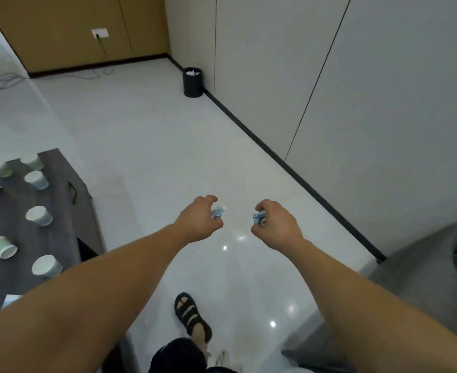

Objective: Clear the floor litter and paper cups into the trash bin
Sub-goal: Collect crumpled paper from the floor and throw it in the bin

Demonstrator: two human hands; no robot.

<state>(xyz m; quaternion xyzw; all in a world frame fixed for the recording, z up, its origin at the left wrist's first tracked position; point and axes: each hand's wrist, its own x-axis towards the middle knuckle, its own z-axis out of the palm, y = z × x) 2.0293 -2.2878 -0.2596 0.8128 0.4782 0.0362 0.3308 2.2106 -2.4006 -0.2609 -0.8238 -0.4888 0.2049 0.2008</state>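
Clutching blue scrap (218,212) in left hand (199,219), 2nd scrap (258,219) in right hand (275,224), fingers curled round both, faced far-off black trash bin (192,84); print unreadable.

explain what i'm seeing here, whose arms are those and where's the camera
No machine here. This is one picture from a camera worn on a person's head, looking forward and down, so the arms are the wearer's own. The left hand pinches a bluish scrap, and the right hand grips a second scrap. On the left, paper cups sit on a dark table, and a couple are tipped over. A black bin with white paper in it stands far ahead by the wall. At the bottom is the person's sandal on the pale floor.
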